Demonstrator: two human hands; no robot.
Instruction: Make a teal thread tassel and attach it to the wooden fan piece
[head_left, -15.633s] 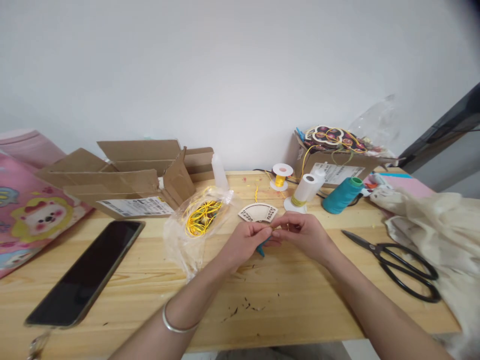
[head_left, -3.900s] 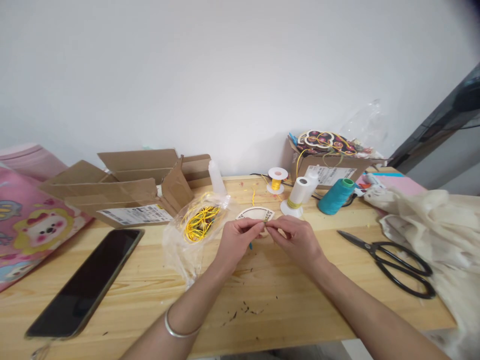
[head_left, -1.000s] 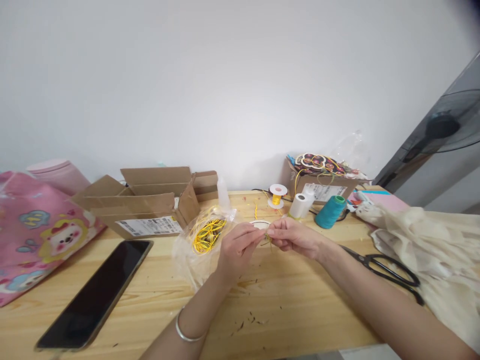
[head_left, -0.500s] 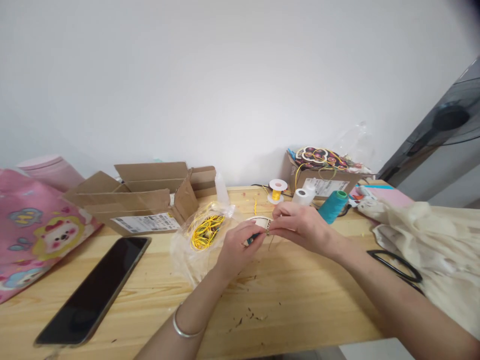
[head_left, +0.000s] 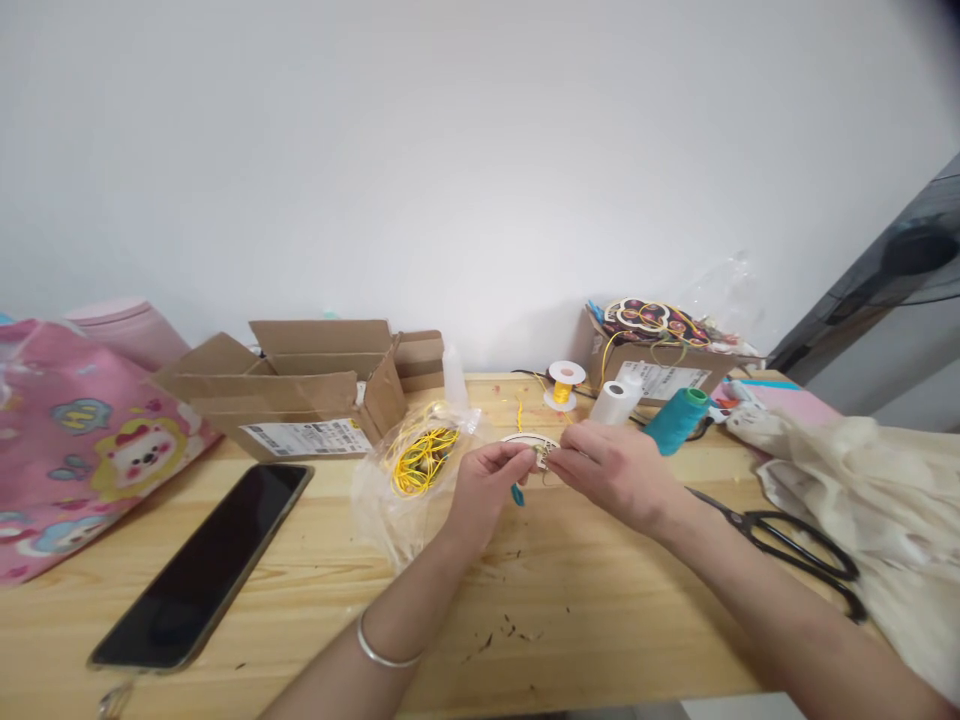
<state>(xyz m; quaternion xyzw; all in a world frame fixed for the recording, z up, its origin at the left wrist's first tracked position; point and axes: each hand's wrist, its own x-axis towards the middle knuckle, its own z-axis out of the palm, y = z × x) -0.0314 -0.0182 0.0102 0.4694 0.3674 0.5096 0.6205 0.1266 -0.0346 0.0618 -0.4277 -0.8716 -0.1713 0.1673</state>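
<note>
A flat, pale piece with a rounded, dark-lined edge [head_left: 529, 438] is held up over the middle of the table. My left hand [head_left: 491, 485] is closed, with thumb and forefinger pinching the near side of this piece. Below those fingers hangs a small teal tassel-like bit [head_left: 517, 495]. My right hand [head_left: 619, 470] meets the piece at its right side, fingertips pressed together; what lies between them is too small to make out. A short yellow cord [head_left: 519, 410] shows just behind the piece. Both hands partly hide the piece.
Left are a phone [head_left: 206, 565], a pink bag [head_left: 112, 450] and an open cardboard box [head_left: 300, 400]. A plastic bag of yellow cord [head_left: 424, 460] lies beside my left hand. Rightward stand a yellow spool [head_left: 562, 390], white thread [head_left: 611, 403], teal thread [head_left: 679, 420] and black scissors [head_left: 795, 545].
The view has shifted slightly, so more of the scissors shows. My right hand has come lower and closer to my left, and the teal bit now hangs below the left fingers.
</note>
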